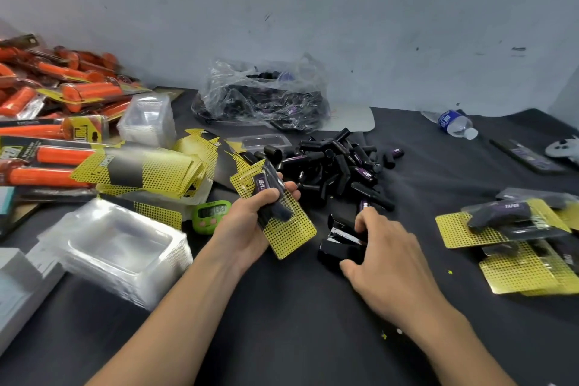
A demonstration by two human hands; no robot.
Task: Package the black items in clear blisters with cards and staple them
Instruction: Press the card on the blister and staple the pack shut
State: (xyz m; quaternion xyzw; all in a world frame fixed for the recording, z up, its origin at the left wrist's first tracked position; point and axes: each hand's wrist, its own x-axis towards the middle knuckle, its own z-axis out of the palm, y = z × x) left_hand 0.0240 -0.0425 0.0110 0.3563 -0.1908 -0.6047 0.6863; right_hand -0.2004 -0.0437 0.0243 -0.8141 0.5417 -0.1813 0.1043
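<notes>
One assembled pack (289,229) is held above the dark desk (282,323) in the left hand (244,222). The fingers are curled over its front and the thumb is pressed across the blister. The pack consists of a yellow card with a black dot pattern. A clear blister is seated on it, enclosing a black item with a purple label reading "TAPER". It is tilted, with its top corner pointing away and to the left.

The right hand (385,257) is closed around a black stapler (341,241) lying on the desk just right of the pack. The fingers are over the top and the thumb is against the near end.

A loose pile of black items (338,166) is noted beyond both hands. Finished packs (513,229) are heaped at the right edge. A stack of clear blisters (119,247) and a stack of yellow cards (150,169) are recorded at the left, with a green timer (211,213) between them and the left hand.
</notes>
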